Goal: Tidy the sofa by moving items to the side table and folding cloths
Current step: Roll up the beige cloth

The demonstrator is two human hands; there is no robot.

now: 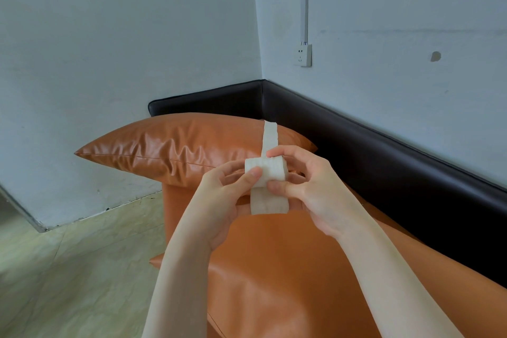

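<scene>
Cloth, a narrow white strip, is pinched by left hand and right hand above the sofa seat; looks light and floppy, best held at the fold.

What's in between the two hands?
In the head view, a white cloth strip sits between the left hand and the right hand; both pinch it above the orange sofa.

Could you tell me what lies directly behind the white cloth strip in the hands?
Behind the white cloth strip sits an orange pillow; the strip and both hands hide part of it.
</scene>
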